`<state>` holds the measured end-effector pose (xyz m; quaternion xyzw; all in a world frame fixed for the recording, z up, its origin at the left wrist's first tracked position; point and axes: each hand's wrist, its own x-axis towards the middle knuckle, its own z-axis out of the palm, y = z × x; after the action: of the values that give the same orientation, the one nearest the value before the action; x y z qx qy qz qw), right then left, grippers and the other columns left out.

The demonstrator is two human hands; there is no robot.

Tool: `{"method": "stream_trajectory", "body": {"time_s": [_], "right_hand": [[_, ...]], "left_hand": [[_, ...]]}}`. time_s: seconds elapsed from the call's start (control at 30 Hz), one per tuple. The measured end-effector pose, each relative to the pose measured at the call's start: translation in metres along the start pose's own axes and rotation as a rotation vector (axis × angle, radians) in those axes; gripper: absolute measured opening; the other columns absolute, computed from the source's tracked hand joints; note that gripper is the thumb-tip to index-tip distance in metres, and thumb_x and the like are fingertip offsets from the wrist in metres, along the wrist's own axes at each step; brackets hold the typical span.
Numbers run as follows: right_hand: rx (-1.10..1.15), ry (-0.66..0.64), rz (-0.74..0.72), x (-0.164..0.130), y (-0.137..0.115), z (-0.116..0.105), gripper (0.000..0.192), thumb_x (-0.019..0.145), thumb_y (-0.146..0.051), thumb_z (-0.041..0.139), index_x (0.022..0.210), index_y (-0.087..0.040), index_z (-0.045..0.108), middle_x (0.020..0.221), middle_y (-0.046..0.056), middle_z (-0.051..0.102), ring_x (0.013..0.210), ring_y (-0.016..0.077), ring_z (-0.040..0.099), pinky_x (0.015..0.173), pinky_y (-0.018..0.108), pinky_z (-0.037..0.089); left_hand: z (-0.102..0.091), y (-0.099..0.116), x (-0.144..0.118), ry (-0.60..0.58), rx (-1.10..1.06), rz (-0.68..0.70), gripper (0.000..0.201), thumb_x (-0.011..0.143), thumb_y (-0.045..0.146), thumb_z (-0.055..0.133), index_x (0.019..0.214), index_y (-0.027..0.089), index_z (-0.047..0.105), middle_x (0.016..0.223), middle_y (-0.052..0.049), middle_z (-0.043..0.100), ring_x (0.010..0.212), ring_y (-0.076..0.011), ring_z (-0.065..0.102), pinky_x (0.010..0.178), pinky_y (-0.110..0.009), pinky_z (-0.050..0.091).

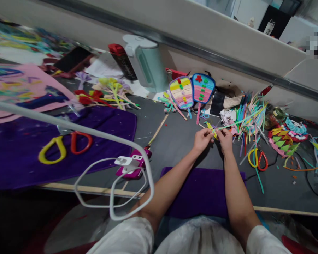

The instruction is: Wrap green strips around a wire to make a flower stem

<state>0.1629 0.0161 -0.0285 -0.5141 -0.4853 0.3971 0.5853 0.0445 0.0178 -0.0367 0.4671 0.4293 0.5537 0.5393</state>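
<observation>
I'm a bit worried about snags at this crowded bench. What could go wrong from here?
The mint strip at the left hand and right hand reaches the strip pile, so pulling it might drag others along. The white cable loops across the left forearm in this view; if they touch, a movement could tug the charger plug. The scissors beside the right forearm might be knocked by an outward sweep.

Left fingers (207,132) and right fingers (223,132) on a yellow strip (209,125), above the grey tabletop (175,148).
</observation>
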Motion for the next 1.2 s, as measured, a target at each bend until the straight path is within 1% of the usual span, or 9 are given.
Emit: {"method": "stream_trajectory", "body": {"time_s": [0.2,0.33,0.5,0.63,0.77,0.83,0.93,1.07,1.2], "right_hand": [[0.143,0.007,0.090,0.001,-0.001,0.003,0.023,0.066,-0.037,0.069,0.070,-0.015,0.062,0.061,-0.003,0.057,0.055,0.0077,0.044,0.055,0.023,0.035],[0.178,0.015,0.133,0.000,-0.002,0.005,0.024,0.065,-0.038,0.070,0.070,-0.016,0.061,0.062,-0.003,0.058,0.054,0.0081,0.047,0.054,0.023,0.039],[0.272,-0.049,0.178,-0.003,-0.008,0.009,0.022,0.067,-0.036,0.068,0.071,-0.018,0.058,0.060,-0.003,0.057,0.048,0.0083,0.048,0.050,0.024,0.041],[0.201,0.002,0.132,-0.003,-0.008,0.009,0.019,0.067,-0.034,0.066,0.069,-0.018,0.058,0.060,-0.003,0.057,0.051,0.0081,0.048,0.054,0.023,0.041],[0.075,0.070,0.063,-0.001,-0.001,0.006,0.021,0.069,-0.036,0.064,0.070,-0.016,0.060,0.063,-0.002,0.058,0.056,0.0092,0.048,0.058,0.024,0.041],[0.002,0.085,0.011,-0.001,0.002,0.005,0.022,0.070,-0.037,0.063,0.071,-0.015,0.061,0.065,-0.001,0.060,0.060,0.0102,0.049,0.061,0.025,0.042],[-0.088,0.075,-0.039,-0.002,0.002,0.005,0.022,0.072,-0.037,0.062,0.073,-0.015,0.064,0.068,0.000,0.061,0.063,0.0114,0.050,0.063,0.025,0.042],[-0.071,0.048,-0.030,-0.003,-0.001,0.005,0.023,0.071,-0.037,0.063,0.073,-0.015,0.064,0.068,0.000,0.061,0.063,0.0115,0.050,0.063,0.025,0.041],[-0.028,0.032,0.000,-0.002,-0.001,0.004,0.024,0.070,-0.039,0.064,0.072,-0.015,0.064,0.064,-0.002,0.060,0.060,0.0108,0.048,0.060,0.024,0.040]], "left_hand": [[0.002,0.005,-0.003,-0.047,-0.178,-0.075,0.032,0.062,0.037,0.077,0.070,0.011,0.060,0.062,0.000,0.059,0.046,-0.0078,0.055,0.046,-0.019,0.044],[0.003,0.008,-0.005,-0.094,-0.296,-0.142,0.035,0.061,0.038,0.079,0.075,0.011,0.062,0.066,-0.001,0.061,0.046,-0.0072,0.055,0.047,-0.020,0.046],[0.000,0.009,-0.004,-0.241,-0.430,-0.256,0.037,0.060,0.038,0.080,0.076,0.011,0.060,0.062,0.001,0.057,0.045,-0.0077,0.052,0.050,-0.025,0.052],[-0.002,0.009,-0.003,-0.310,-0.457,-0.343,0.037,0.060,0.037,0.080,0.076,0.012,0.058,0.061,0.002,0.054,0.043,-0.0052,0.047,0.046,-0.023,0.050],[0.000,0.007,-0.003,-0.248,-0.403,-0.309,0.038,0.060,0.037,0.080,0.080,0.013,0.057,0.063,0.003,0.055,0.043,-0.0051,0.047,0.043,-0.021,0.047],[0.001,0.006,-0.004,-0.188,-0.329,-0.253,0.040,0.059,0.035,0.080,0.082,0.014,0.056,0.061,0.005,0.054,0.041,-0.0056,0.048,0.040,-0.021,0.045],[0.002,0.004,-0.004,-0.084,-0.206,-0.156,0.037,0.058,0.035,0.080,0.075,0.015,0.054,0.056,0.006,0.052,0.038,-0.0058,0.046,0.037,-0.020,0.042],[0.003,0.005,-0.005,-0.003,-0.130,-0.086,0.035,0.060,0.039,0.078,0.068,0.014,0.054,0.051,0.005,0.052,0.038,-0.0073,0.049,0.038,-0.019,0.040],[0.003,0.007,-0.005,-0.003,-0.131,-0.066,0.034,0.062,0.040,0.077,0.067,0.014,0.056,0.053,0.003,0.055,0.039,-0.0074,0.049,0.039,-0.019,0.038]]}}
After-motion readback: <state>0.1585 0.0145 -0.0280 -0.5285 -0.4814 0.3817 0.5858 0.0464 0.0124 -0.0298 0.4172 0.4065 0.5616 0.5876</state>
